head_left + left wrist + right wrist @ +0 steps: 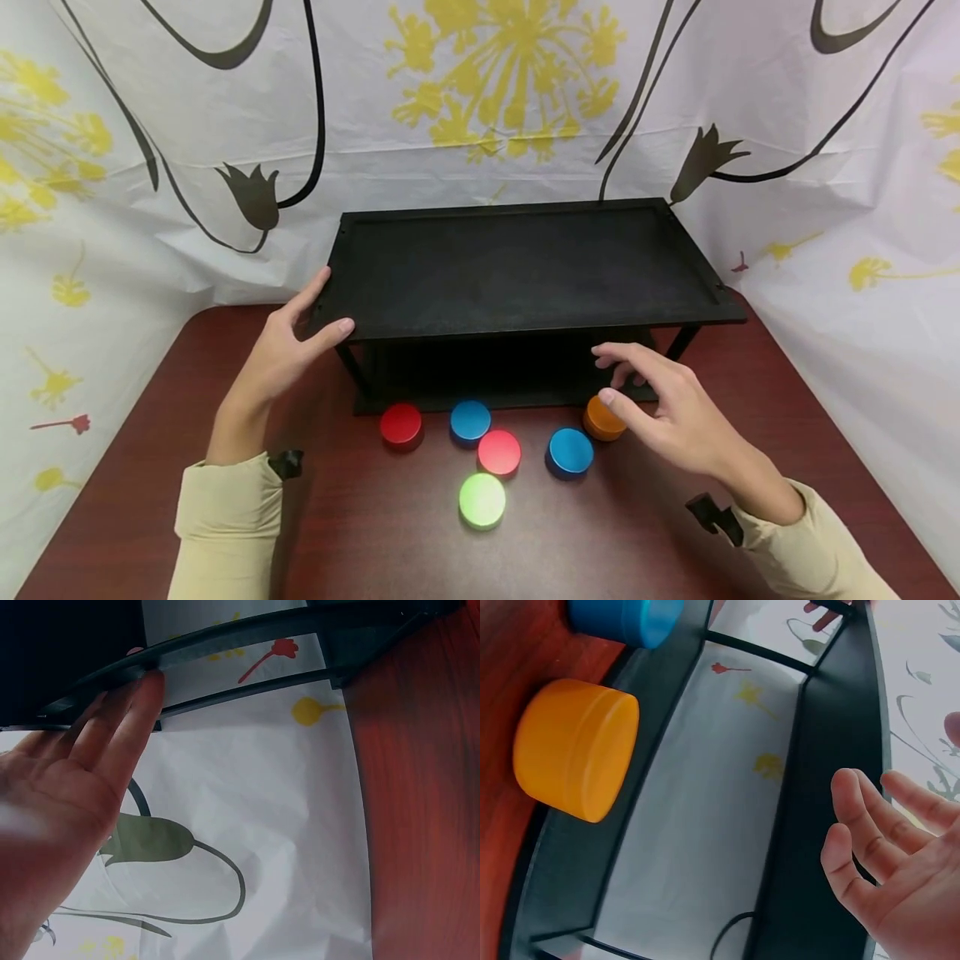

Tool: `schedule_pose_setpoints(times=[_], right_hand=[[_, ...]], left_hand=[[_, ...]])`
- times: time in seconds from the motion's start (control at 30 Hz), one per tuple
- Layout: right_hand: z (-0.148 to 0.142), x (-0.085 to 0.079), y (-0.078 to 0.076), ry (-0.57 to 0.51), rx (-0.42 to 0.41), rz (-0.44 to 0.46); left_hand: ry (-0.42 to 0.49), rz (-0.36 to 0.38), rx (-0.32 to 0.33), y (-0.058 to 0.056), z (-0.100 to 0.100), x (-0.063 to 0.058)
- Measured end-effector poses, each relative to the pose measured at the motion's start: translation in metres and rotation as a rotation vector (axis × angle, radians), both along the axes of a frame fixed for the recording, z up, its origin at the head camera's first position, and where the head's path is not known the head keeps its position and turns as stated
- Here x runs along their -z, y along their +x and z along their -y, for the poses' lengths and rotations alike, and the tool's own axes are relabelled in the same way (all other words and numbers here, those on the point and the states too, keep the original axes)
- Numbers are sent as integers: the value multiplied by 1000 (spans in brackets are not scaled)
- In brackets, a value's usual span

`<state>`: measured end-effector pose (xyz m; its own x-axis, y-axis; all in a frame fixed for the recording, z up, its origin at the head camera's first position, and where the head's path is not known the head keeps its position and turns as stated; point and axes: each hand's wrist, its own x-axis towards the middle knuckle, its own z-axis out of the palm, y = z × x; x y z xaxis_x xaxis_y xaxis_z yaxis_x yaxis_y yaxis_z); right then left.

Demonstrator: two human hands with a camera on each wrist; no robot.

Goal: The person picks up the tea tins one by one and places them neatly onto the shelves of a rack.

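My left hand holds the left front corner of a black two-tier shelf, thumb on the top board and fingers around the side edge. In the left wrist view those fingers reach up against the shelf's edge. My right hand hovers before the shelf's right front, fingers loosely bent and holding nothing. Nearest it is an orange round lidded tub, partly covered by the thumb in the head view. The right wrist view shows this orange tub beside the lower board, apart from the fingers.
Left of the orange tub stand a blue tub, a pinkish-red tub, a green tub, another blue tub and a red tub. They sit on a dark red table. A patterned white curtain surrounds it.
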<state>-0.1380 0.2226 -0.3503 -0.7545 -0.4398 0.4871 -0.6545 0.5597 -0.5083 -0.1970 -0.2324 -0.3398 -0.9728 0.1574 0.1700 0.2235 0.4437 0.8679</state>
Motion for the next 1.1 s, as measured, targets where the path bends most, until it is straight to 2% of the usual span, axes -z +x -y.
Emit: schedule_pose_setpoints(times=[0.3,0.7,1.1], right_hand=[[-4,25,-4,11,43,80],[-10,38,-9,6,80,124],[-25,51,-14,139,81,175]], left_hand=[[27,-54,-11,7,1,8],[37,-90,-19,6,1,9],[43,-114,-11,2,0,11]])
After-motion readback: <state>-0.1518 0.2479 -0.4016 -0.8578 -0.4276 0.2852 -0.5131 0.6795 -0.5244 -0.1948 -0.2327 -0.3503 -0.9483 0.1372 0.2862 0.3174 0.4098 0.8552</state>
